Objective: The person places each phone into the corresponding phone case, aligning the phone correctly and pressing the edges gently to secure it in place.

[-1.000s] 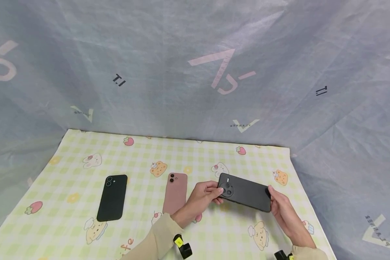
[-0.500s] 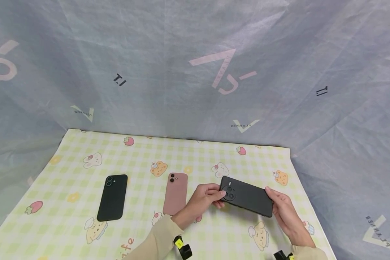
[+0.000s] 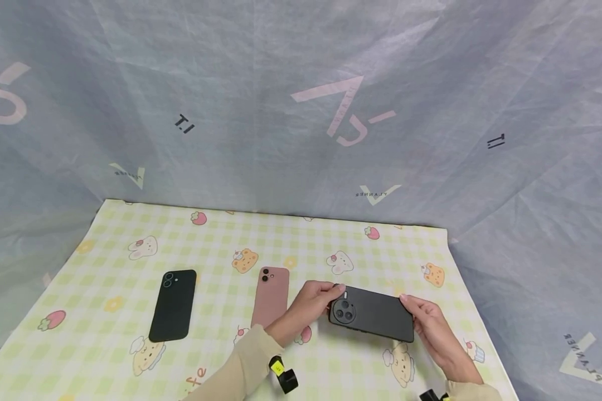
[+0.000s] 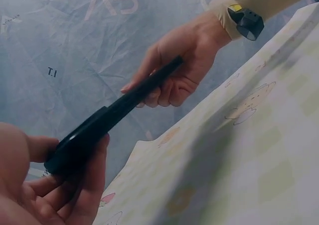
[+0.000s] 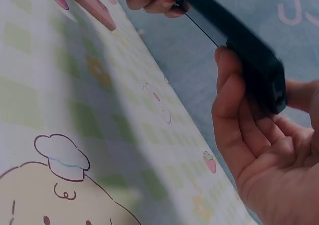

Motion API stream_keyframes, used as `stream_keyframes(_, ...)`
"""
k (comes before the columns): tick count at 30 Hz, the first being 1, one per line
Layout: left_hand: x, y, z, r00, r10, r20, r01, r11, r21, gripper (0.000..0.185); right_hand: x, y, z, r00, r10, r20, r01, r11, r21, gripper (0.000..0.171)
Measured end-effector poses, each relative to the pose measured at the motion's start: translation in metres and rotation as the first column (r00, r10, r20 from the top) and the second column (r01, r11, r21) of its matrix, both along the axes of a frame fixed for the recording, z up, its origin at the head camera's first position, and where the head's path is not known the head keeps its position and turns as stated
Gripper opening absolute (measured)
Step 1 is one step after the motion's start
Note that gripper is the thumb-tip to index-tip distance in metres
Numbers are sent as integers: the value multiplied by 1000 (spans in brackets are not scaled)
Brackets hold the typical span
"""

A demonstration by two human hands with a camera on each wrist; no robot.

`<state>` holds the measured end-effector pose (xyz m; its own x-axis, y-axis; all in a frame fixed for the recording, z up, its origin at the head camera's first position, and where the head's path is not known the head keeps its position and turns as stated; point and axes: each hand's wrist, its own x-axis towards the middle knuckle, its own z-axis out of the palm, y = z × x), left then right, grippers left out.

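Head view shows my left hand [image 3: 308, 306] and right hand [image 3: 431, 328] pinching opposite ends of the dark phone [image 3: 372, 313] above the tablecloth [image 3: 130, 289]; such fingertip holds could slip, dropping it.

We see bare cloth [image 3: 361, 250] behind and right of the pink phone [image 3: 271, 297]; the black phone [image 3: 173, 305] lies well left of it.
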<state>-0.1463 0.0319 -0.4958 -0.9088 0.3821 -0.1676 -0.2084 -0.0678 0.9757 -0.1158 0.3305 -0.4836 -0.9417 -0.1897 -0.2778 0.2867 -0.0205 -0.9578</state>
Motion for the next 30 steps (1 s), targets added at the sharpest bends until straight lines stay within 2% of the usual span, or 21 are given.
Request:
stream_keyframes(5,0,0,-2,999,17,-38,-17,1000,13,30,0,3,1,994,108,-4,-108,990,-86,34)
stream_keyframes(9,0,-1,-2,998,26,-61,-26,1000,1,30,-1,7,1,980,198,-3,-195,965,-178,42)
stream_keyframes(12,0,-1,-2,997,32,-75,-34,999,-26,32,-2,9,1,971,237,-5,-233,949,-211,45)
stream_keyframes(18,-1,-1,-2,995,30,-98,-35,998,-52,31,-2,8,1,971,237,-7,-234,953,-191,43)
stream_keyframes(23,-2,-3,-3,989,14,-144,-15,1000,-7,30,-2,6,-1,974,224,-31,-226,960,-167,43)
stream_keyframes(30,-2,-5,-4,987,8,-163,-6,1000,17,29,-1,5,-3,971,236,-49,-240,956,-167,41)
